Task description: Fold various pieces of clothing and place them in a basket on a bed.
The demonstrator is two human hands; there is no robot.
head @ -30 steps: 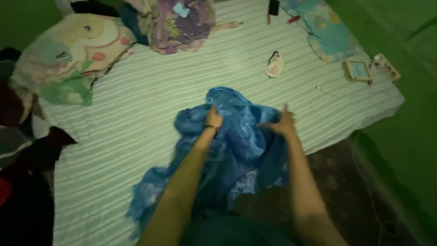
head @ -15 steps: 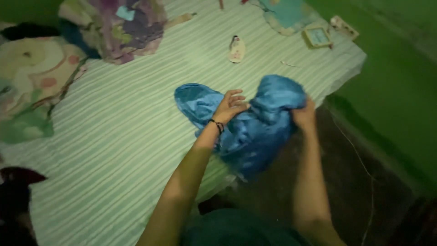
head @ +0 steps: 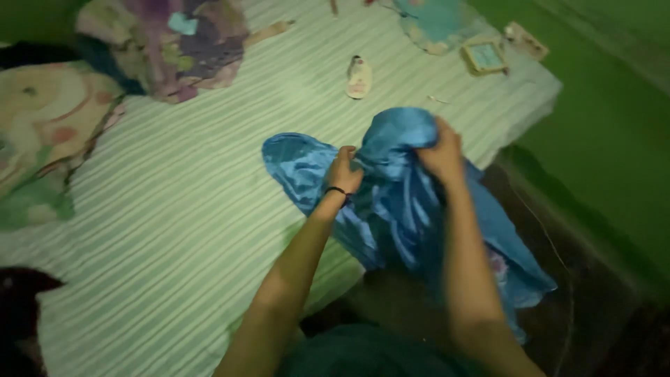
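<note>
Fingers of two hands, left hand [head: 343, 169] and right hand [head: 440, 155], grip one blue cloth [head: 398, 202].

Striped sheet [head: 174, 209], floral pillow [head: 42, 139], small frame [head: 485, 57].

The blue garment [head: 398, 202] is thin, glossy, satin-like cloth, creased into soft folds. The striped bedsheet [head: 174, 209] looks like matt woven cotton, slightly ribbed. The patterned pillow [head: 49, 139] is matt cloth.

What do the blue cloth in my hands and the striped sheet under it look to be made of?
Blue cloth: looks like thin satin or a similar silky weave; it catches light in glossy streaks and drapes in soft folds. Both the left hand and right hand bunch it easily. Striped sheet: seems matte woven cotton, pale green and white, no sheen.
</note>
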